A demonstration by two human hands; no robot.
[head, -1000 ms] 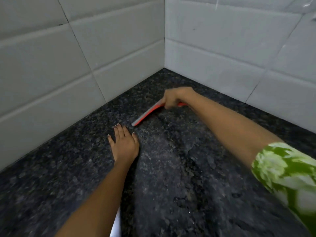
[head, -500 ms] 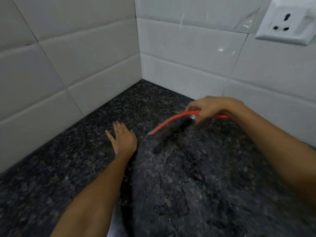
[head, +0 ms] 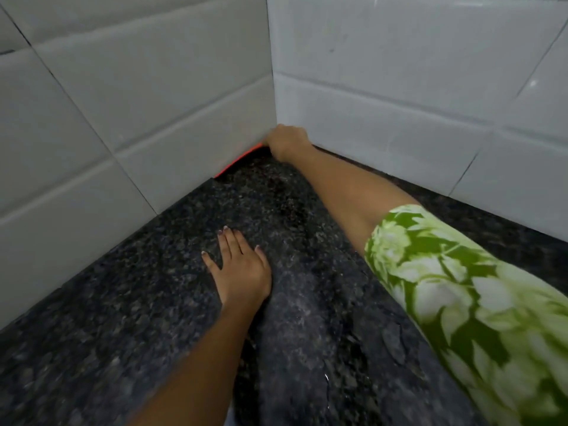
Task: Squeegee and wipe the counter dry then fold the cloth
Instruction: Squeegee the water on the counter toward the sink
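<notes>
My right hand (head: 287,141) is closed on a red squeegee (head: 236,161) deep in the corner where the two tiled walls meet. Only a thin red strip of the squeegee shows, lying along the foot of the left wall on the black granite counter (head: 123,302). My left hand (head: 241,269) rests flat on the counter, palm down, fingers spread, well in front of the squeegee. A wet streaked band runs down the counter from the corner toward me. No cloth is in view.
White tiled walls (head: 138,103) close off the counter on the left and at the back. My green-and-white patterned sleeve (head: 461,302) covers the right part of the view. Beads of water (head: 325,378) sit on the near counter.
My right hand has carried the squeegee from mid-counter back into the wall corner. My left hand has stayed flat on the counter. The view has shifted, and the wall socket is out of sight.
</notes>
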